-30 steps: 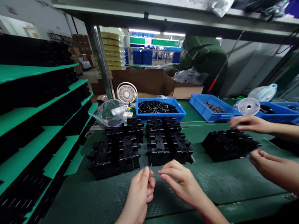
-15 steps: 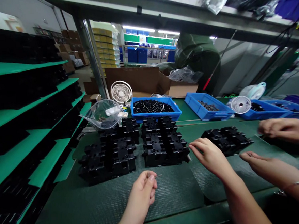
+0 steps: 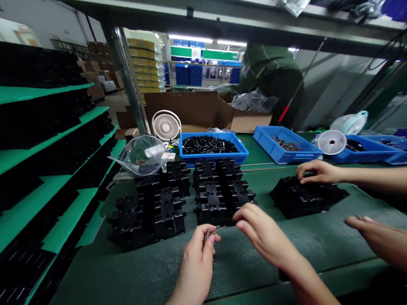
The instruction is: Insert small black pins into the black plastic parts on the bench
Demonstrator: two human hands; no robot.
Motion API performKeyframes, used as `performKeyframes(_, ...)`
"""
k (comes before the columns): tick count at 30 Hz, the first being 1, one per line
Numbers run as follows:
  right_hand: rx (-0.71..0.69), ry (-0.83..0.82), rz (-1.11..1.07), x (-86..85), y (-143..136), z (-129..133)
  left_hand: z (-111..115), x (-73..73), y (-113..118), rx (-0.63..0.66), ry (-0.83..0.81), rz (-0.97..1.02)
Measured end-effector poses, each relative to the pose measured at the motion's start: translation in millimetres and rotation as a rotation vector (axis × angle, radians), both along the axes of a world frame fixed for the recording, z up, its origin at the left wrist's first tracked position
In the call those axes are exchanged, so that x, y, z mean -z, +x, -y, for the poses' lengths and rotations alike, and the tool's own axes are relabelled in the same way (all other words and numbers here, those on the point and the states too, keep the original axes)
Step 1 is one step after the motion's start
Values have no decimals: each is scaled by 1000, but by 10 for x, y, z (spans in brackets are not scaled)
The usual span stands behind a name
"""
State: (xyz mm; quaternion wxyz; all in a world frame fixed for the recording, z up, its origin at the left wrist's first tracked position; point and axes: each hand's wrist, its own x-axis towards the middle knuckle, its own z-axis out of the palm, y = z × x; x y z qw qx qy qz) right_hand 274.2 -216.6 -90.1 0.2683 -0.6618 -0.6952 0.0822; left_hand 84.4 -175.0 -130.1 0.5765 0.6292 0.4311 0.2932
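Observation:
In the head view, my left hand (image 3: 198,255) is closed round several thin metal pins (image 3: 218,230), whose ends stick out past the thumb and fingertips. To its right, my right hand (image 3: 263,232) has its thumb and fingers slightly apart, with nothing visible between them. Its fingertips are at the front of a black moulded plastic block (image 3: 211,200); whether they touch it I cannot tell. A similar black block (image 3: 145,219) sits to the left, and more black parts (image 3: 177,175) stand behind. The blocks rest on a green textured mat (image 3: 229,271).
At right, a co-worker's hand (image 3: 316,171) is over another black block (image 3: 304,199); their other hand (image 3: 380,237) is nearer. Behind are blue bins of black pieces (image 3: 213,161) and metal pins (image 3: 283,156), a clear bag (image 3: 139,154) and a fan (image 3: 167,126). Shelves (image 3: 53,191) flank the left.
My right hand has come left and down from the block's right end towards my left hand. My left hand has risen slightly. The co-worker's far hand has moved left onto their block.

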Motion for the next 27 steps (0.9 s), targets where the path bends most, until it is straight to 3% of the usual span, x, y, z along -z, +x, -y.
performKeyframes(2, -87, -64, -89, 44, -184, 13, 26, -10, 17, 17, 62, -31)
performKeyframes(5, -85, -49, -162, 146, -296, 1, 43, -4, 22, 54, 91, -30)
performKeyframes(8, -69, -22, -198, 191, -282, 7, 5, 34, 8, 54, 39, -6)
performKeyframes(11, -143, -1, -195, 143, -227, 45, -62, 41, -1, 14, -73, 65)
performKeyframes(14, -144, 61, -133, 55, -64, 50, -97, -15, -1, 11, -314, 244)
performKeyframes(17, 12, 160, 21, -22, 279, -44, -83, -88, -4, 36, -484, 384)
performKeyframes(21, 198, 163, 273, -77, 755, -263, -33, -119, -24, 52, -462, 370)
performKeyframes(27, 128, 37, 432, -52, 883, -483, -26, -106, -76, 93, -300, 237)
